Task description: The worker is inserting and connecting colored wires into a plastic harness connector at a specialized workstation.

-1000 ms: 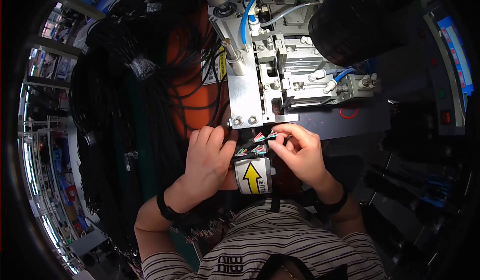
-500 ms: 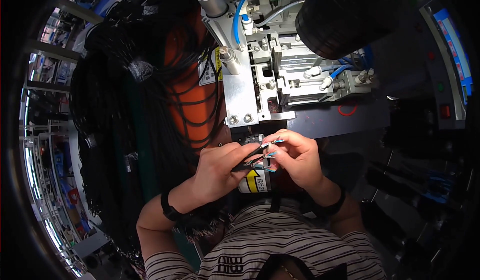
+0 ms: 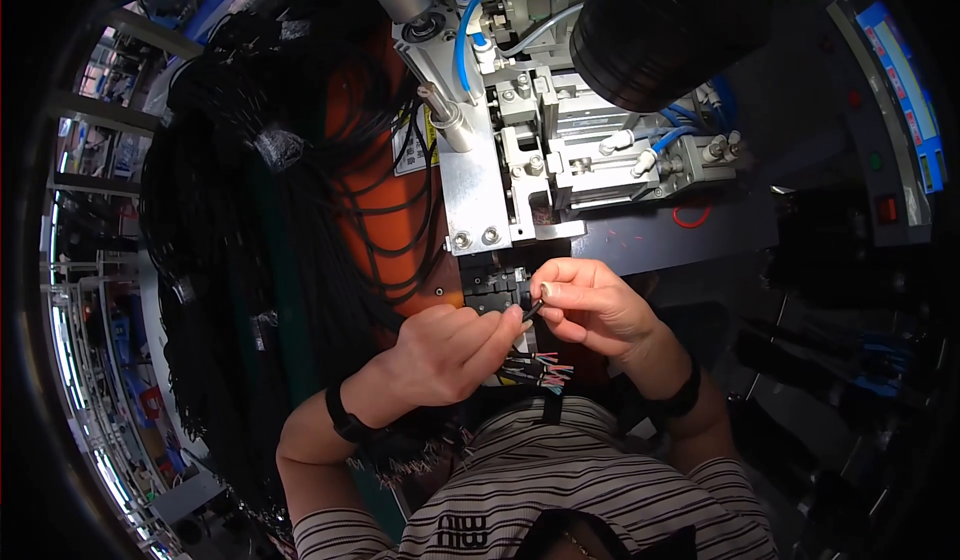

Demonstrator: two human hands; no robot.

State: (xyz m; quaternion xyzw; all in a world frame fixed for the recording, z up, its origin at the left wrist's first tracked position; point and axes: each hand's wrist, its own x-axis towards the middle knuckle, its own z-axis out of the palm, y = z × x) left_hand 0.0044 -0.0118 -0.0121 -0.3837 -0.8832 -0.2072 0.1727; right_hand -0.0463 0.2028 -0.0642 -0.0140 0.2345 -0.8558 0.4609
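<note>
Between my two hands runs the end of a black cable point(image 3: 534, 312), just in front of a small dark fixture point(image 3: 488, 290). My left hand point(image 3: 448, 352) is closed, its thumb and forefinger pinching that cable from the left. From the right, my right hand point(image 3: 602, 312) pinches the cable's tip between thumb and forefinger; the tip itself is mostly hidden. Several other cable ends with bared pink, white and blue-green wires point(image 3: 553, 372) hang below my left hand, close to my striped shirt. Whether my left fingers hold these too is hidden.
A metal machine point(image 3: 600, 175) with pneumatic cylinders and blue hoses stands ahead. Black cables point(image 3: 375, 200) drape over an orange surface point(image 3: 385, 245) at left, beside thick cable bundles point(image 3: 230, 160). A dark cylinder point(image 3: 640, 45) overhangs the machine. A red loop point(image 3: 690, 218) and a control panel point(image 3: 905, 110) are at right.
The coloured wire ends were fanned between my hands and now hang lower, below my left hand. My right hand has shifted to pinch one black cable's tip. The view has moved slightly.
</note>
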